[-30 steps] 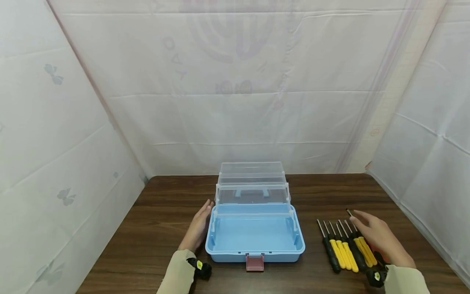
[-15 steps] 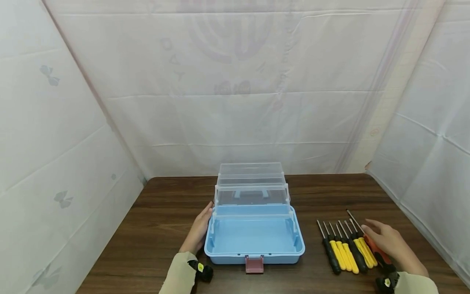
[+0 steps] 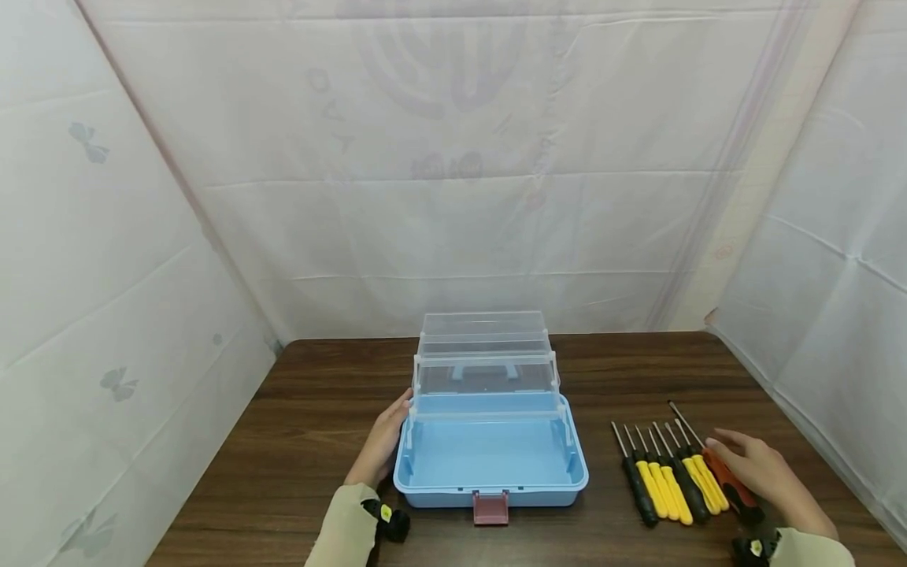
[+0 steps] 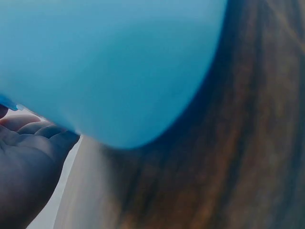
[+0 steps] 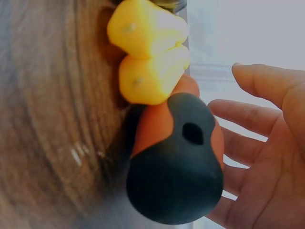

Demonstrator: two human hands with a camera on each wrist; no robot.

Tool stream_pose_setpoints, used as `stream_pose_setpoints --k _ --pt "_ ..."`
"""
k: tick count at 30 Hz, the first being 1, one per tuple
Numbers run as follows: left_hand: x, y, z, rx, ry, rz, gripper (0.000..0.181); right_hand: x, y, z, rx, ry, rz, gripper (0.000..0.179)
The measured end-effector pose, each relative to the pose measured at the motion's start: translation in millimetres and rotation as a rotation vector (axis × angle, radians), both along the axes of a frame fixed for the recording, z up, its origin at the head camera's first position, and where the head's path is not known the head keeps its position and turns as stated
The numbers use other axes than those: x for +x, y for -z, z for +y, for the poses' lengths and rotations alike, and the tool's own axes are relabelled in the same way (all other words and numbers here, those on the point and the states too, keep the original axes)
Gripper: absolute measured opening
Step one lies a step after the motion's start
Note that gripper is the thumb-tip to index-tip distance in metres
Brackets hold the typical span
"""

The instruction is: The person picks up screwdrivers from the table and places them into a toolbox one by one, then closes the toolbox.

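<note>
The fingers (image 5: 243, 116) of the right hand (image 3: 764, 474) are extending, with the thumb standing apart from them, and they are clamping on nothing. They are lying just beside the orange-and-black screwdriver (image 3: 730, 482); whether any fingertip is touching its handle, one cannot tell. A second ago this hand was reaching over that handle with its fingertips near the metal shaft; now it is sitting lower and farther to the right, leaving most of the handle showing. The screwdriver itself is resting on the desk (image 3: 312, 441) at the right end of the row, slanting, its tip pointing away from the person and lying in much the same place as a second ago.

Next to it, yellow-handled screwdrivers (image 3: 712, 482) and black-handled screwdrivers (image 3: 640, 492) are lying side by side, their shafts also pointing away, with no visible change.

The left hand (image 3: 378, 447) is keeping its place along the left wall of the light blue box (image 3: 425, 499), its fingers running nearly straight along that side and resting against it rather than clamping. The box is standing in the middle, as it was, with its clear lid (image 3: 485, 327) tilting back behind it and a pink latch (image 3: 490, 510) hanging at the front.

Farther out, pale sleeves (image 3: 338, 524) are covering both forearms, and white sheeting (image 3: 453, 236) is surrounding the desk.
</note>
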State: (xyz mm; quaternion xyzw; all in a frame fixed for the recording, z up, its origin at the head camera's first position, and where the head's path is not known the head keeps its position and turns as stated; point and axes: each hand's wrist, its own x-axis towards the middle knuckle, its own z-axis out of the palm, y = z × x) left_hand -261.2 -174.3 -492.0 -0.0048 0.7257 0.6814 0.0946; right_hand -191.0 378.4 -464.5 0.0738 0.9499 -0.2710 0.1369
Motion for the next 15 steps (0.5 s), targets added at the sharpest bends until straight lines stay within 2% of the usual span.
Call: stream_pose_setpoints --k 15 --pt "0.1 -0.1 0.2 0.02 -0.011 0.012 0.056 3.3 4.4 6.8 0.012 -0.004 -0.001 0.081"
